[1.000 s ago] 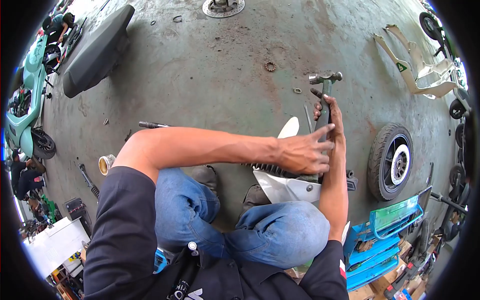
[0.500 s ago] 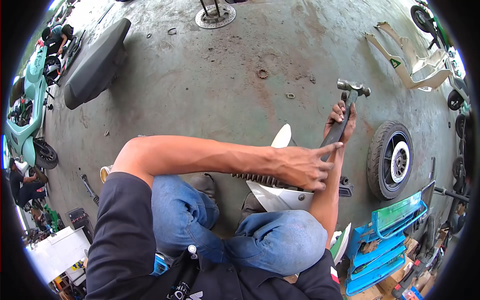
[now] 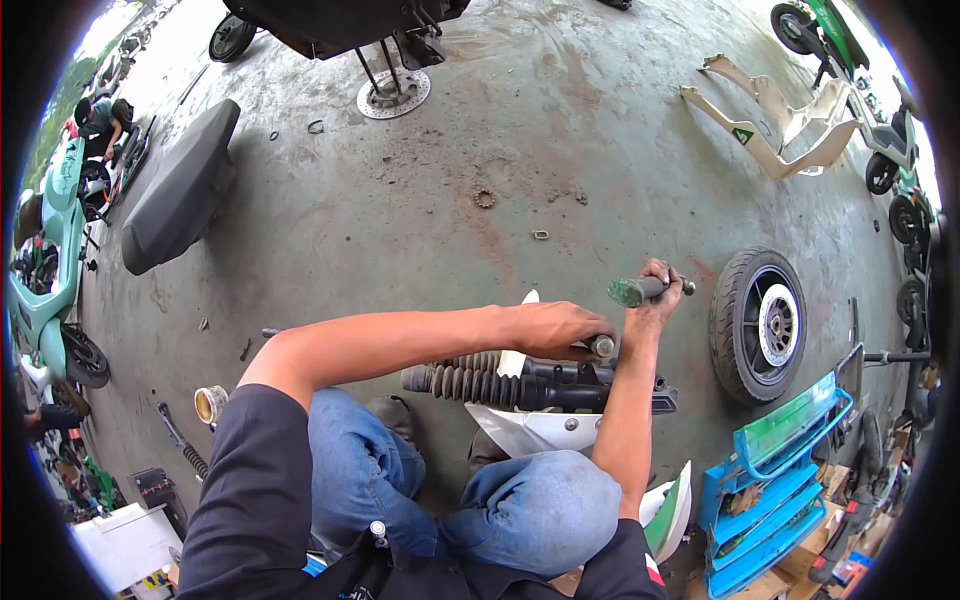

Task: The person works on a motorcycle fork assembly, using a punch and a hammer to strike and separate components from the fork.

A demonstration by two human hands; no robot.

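Note:
My left hand is closed around a dark tool with a round metal end, above a black shock-like part with a ribbed rubber boot. Farther right, my right hand is wrapped round the hammer, whose green-stained handle end points left; its head is mostly hidden by the fingers. The black part lies crosswise before my knees. A white plastic piece sits beneath it, close to my right knee.
A wheel with tyre stands right, near a blue rack. A cream frame cover and a small ring lie ahead. Left are a black seat, an open tin and a scooter. Another person crouches far left.
My right hand has come down and left, and the hammer now points its handle end left. My left hand has moved slightly left and closed on a tool. More of the ribbed part shows.

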